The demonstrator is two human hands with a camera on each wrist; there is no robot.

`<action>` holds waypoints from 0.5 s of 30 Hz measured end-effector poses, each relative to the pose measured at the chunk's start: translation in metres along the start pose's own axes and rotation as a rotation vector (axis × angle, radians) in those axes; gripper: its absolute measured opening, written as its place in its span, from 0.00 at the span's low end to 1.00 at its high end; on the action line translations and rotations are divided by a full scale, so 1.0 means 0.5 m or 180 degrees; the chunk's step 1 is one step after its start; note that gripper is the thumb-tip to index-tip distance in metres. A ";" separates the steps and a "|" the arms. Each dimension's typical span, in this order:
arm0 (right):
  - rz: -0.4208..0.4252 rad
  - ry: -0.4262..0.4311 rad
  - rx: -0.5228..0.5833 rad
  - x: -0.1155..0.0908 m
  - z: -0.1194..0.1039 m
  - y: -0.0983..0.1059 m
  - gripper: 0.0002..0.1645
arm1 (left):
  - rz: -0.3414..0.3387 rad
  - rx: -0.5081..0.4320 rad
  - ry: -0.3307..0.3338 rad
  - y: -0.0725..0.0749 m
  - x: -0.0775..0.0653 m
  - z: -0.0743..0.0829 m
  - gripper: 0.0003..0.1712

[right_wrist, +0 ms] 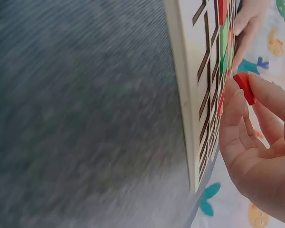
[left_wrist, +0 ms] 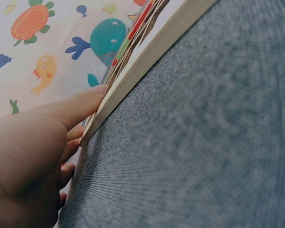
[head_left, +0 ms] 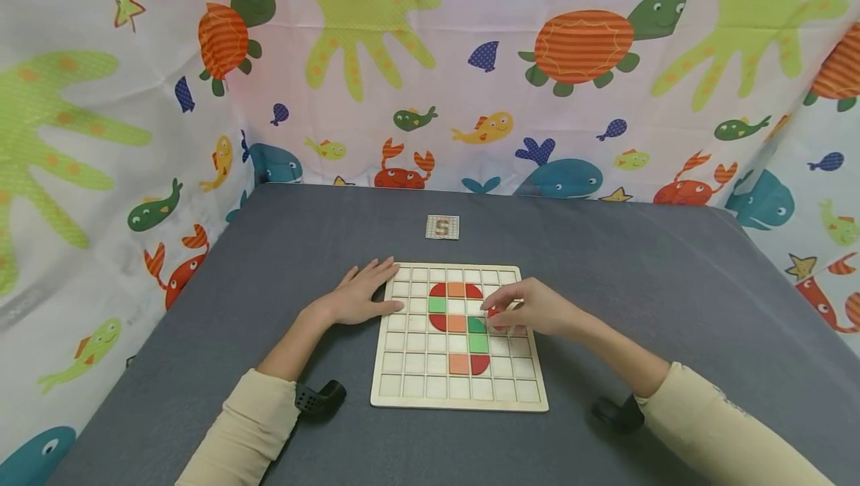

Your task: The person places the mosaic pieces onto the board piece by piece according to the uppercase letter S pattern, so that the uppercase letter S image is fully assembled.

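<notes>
A square wooden grid board (head_left: 415,384) lies on the grey table, with red, orange and green tiles set in its middle cells. My left hand (head_left: 356,296) rests at the board's upper left edge, fingers extended. In the left wrist view the thumb (left_wrist: 88,99) touches the board's rim. Over the right part of the grid, my right hand (head_left: 537,307) pinches a small red tile (right_wrist: 244,88) between thumb and fingertips. The right wrist view shows that tile raised off the board; its outline is partly hidden by the fingers.
A small square card (head_left: 442,227) with an S-shaped pattern on a grid lies beyond the board. Behind the table (head_left: 605,262) hangs a white cloth (head_left: 463,90) printed with sea animals, also along both sides. Dark wrist straps (head_left: 321,398) sit at both cuffs.
</notes>
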State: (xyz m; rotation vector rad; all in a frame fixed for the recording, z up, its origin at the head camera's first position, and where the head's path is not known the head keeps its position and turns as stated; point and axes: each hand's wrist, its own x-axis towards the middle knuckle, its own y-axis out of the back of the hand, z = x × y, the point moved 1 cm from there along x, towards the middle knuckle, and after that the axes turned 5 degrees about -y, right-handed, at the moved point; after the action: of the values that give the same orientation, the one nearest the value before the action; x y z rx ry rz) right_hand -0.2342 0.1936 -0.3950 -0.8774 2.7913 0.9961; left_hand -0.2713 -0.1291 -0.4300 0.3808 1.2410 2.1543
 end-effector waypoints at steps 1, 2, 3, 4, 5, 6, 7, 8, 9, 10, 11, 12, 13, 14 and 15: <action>-0.0012 0.0024 -0.0027 0.003 -0.003 -0.004 0.14 | 0.0002 -0.0008 -0.0013 -0.001 0.000 0.000 0.46; -0.0024 0.0049 -0.0056 0.006 -0.006 -0.008 0.14 | 0.0004 -0.0015 -0.0024 -0.002 0.001 -0.001 0.46; -0.0042 0.0076 -0.0071 0.008 -0.009 -0.011 0.13 | -0.0004 -0.0011 -0.0026 -0.003 0.002 -0.001 0.46; -0.0066 0.0111 -0.0082 0.011 -0.012 -0.015 0.13 | -0.0005 -0.0010 -0.0030 -0.003 0.002 -0.002 0.46; -0.0084 0.0156 -0.0101 0.013 -0.014 -0.019 0.13 | -0.0008 -0.0008 -0.0030 -0.004 0.003 -0.002 0.46; -0.0106 0.0198 -0.0103 0.015 -0.017 -0.022 0.13 | -0.0010 -0.0004 -0.0031 -0.005 0.003 -0.002 0.46; -0.0145 0.0221 -0.0065 0.017 -0.019 -0.025 0.12 | -0.0010 0.0002 -0.0027 -0.006 0.003 -0.003 0.46; -0.0172 0.0255 -0.0039 0.019 -0.021 -0.028 0.12 | -0.0009 0.0005 -0.0020 -0.006 0.004 -0.003 0.46; -0.0191 0.0288 -0.0015 0.021 -0.023 -0.031 0.12 | -0.0009 0.0012 -0.0008 -0.006 0.004 -0.003 0.46; -0.0207 0.0320 0.0011 0.023 -0.025 -0.033 0.11 | -0.0006 0.0018 0.0001 -0.006 0.004 -0.003 0.46; -0.0208 0.0353 0.0013 0.024 -0.026 -0.036 0.11 | -0.0002 0.0019 0.0009 -0.005 0.004 -0.003 0.46; -0.0210 0.0373 0.0016 0.026 -0.028 -0.038 0.10 | 0.0007 0.0016 0.0011 -0.005 0.003 -0.003 0.46; -0.0207 0.0391 0.0003 0.027 -0.030 -0.040 0.10 | 0.0007 0.0020 0.0021 -0.005 0.003 -0.002 0.46; -0.0203 0.0418 -0.0024 0.028 -0.032 -0.042 0.10 | 0.0005 0.0021 0.0033 -0.004 0.003 -0.001 0.46; -0.0195 0.0431 -0.0052 0.028 -0.034 -0.044 0.10 | 0.0003 0.0027 0.0043 -0.004 0.003 0.000 0.45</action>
State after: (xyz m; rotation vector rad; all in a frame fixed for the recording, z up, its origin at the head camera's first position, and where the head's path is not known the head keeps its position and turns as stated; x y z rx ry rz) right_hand -0.2320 0.1626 -0.3974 -1.0639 2.8496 0.9874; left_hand -0.2718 -0.1276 -0.4320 0.3711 1.2580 2.1563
